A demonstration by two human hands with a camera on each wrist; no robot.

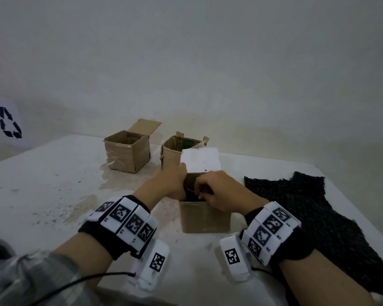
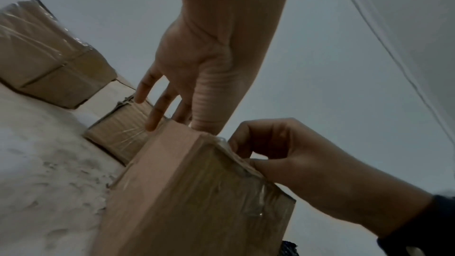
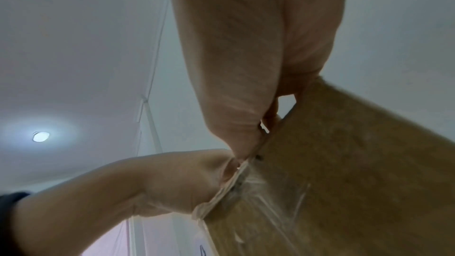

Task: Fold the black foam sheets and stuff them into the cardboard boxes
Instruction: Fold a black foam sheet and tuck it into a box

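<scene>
Both hands work at the mouth of the near taped cardboard box (image 1: 205, 217): the left hand (image 1: 168, 184) reaches in with straight fingers, and the right hand (image 1: 219, 191) pinches dark foam (image 1: 191, 184) inside. More knobbly black foam sheets (image 1: 307, 206) lie flat on the right of the surface (image 1: 42, 184).

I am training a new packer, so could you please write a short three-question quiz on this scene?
1. True or false: both hands work at the mouth of the nearest brown cardboard box.
2. How many cardboard boxes stand on the white table?
3. Where do the spare black foam sheets lie: A) left of the nearest box, B) right of it?

Key: 1 true; 2 three; 3 B.
</scene>
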